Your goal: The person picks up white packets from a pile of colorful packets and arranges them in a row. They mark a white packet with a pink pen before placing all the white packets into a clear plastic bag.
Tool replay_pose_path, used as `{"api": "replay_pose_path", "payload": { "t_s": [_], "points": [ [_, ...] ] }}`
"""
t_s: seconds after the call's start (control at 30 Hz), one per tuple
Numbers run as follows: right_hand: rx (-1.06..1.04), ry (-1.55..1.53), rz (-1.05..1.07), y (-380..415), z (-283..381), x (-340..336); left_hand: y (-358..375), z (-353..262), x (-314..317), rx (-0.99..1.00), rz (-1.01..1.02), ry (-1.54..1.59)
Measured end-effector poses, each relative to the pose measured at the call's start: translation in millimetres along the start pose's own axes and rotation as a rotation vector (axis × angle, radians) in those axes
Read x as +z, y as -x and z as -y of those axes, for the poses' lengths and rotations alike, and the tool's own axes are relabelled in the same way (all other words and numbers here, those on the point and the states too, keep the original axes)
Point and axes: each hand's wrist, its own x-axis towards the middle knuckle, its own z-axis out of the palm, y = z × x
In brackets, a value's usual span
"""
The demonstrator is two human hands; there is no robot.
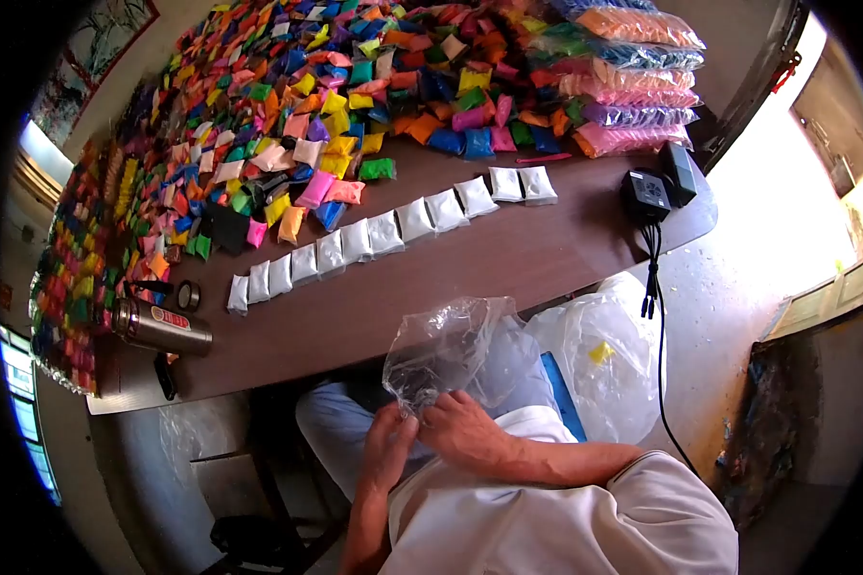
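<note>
A clear plastic bag point(460, 345) is held up over my lap, its upper part puffed out above the table's front edge. My left hand point(389, 443) pinches the lower left edge of the bag, fingers closed. Right beside it, my right hand point(460, 431) has its fingers curled onto the same edge. The two hands nearly touch. Beyond them, a slanting row of several white packets point(384, 233) lies on the brown table point(355, 316).
A big heap of coloured packets point(336, 105) covers the table's back and left. Stacked filled bags point(633, 86) stand at the back right, near a black adapter point(646, 195) with hanging cables. A metal flask point(163, 327) lies at the left. Another clear bag point(604, 374) sits beyond my lap.
</note>
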Motion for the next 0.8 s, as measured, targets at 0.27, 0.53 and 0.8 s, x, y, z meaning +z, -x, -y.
{"api": "replay_pose_path", "payload": {
  "t_s": [0.27,0.53,0.8],
  "points": [
    [0.067,0.092,0.091,-5.1,3.0,-0.3,-2.5,-4.7,7.6,0.036,0.021,-0.005],
    [0.106,0.046,0.018,-2.5,8.1,7.4,-4.7,-5.3,10.3,0.005,-0.020,-0.016],
    [0.094,0.047,0.147,-8.1,8.3,-0.8,-2.9,-3.6,8.5,0.058,-0.003,-0.081]
  ]
}}
